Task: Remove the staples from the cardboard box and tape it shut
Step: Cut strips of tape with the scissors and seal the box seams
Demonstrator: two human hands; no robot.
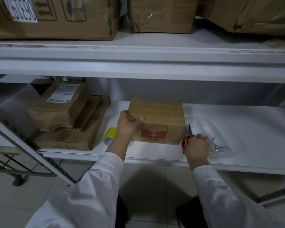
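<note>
Gripping the cardboard box (156, 119) by its near-left corner, thumb lying over the top edge, the left hand (127, 125) is steadying it on the shelf (155, 153). The right hand (198, 148) is curling its fingers round red-handled pliers (187, 136), whose tips are pointing just beside the box. Staple-pulling is seemingly the step in hand; next, the tips are needing a staple to bite, though none is showing.

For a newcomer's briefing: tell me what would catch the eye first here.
The small cardboard box with a red print sits in the middle of the lower shelf, its left corner gripped by the left hand. Just right of it, the right hand holds red-handled pliers beside the box's edge. A yellow tape roll stands left of the box, partly hidden by the left wrist.
</note>
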